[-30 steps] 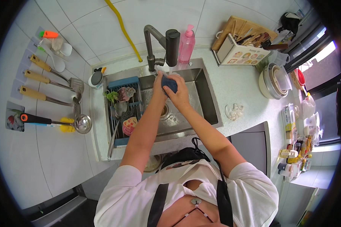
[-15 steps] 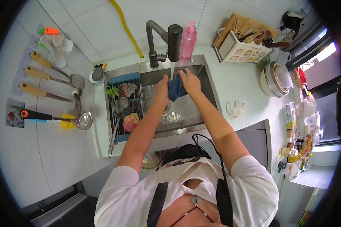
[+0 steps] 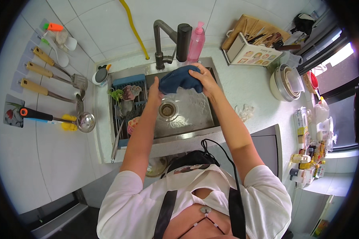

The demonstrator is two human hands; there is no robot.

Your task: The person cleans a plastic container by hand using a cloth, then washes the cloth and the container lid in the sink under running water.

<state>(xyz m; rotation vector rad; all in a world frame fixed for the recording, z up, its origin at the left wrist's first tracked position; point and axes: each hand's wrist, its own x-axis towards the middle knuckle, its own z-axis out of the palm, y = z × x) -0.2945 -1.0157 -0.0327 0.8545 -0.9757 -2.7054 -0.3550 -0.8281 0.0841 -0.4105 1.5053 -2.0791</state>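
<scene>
A dark blue cloth [image 3: 181,80] is stretched between my two hands over the steel sink [image 3: 178,133], below the dark faucet [image 3: 182,44]. My left hand [image 3: 155,91] is closed on the cloth's left end. At the other end, my right hand [image 3: 204,81] grips it, fingers over the top edge. Water drips from the cloth's lower edge. The drain [image 3: 167,110] shows in the wet basin. Against the basin's left side sits a blue drying rack [image 3: 128,81] with sponges and scrubbers; my left forearm covers part of it.
A pink pump bottle [image 3: 196,44] stands behind the sink. On the right counter are a utensil holder [image 3: 253,52], nested bowls [image 3: 284,85] and a crumpled clear plastic bag [image 3: 245,112]. A ladle [image 3: 85,122] and spatulas hang on the left wall.
My hands have moved apart, spreading the bunched cloth wider. The cloth is slightly higher, and the drain has come into fuller view.
</scene>
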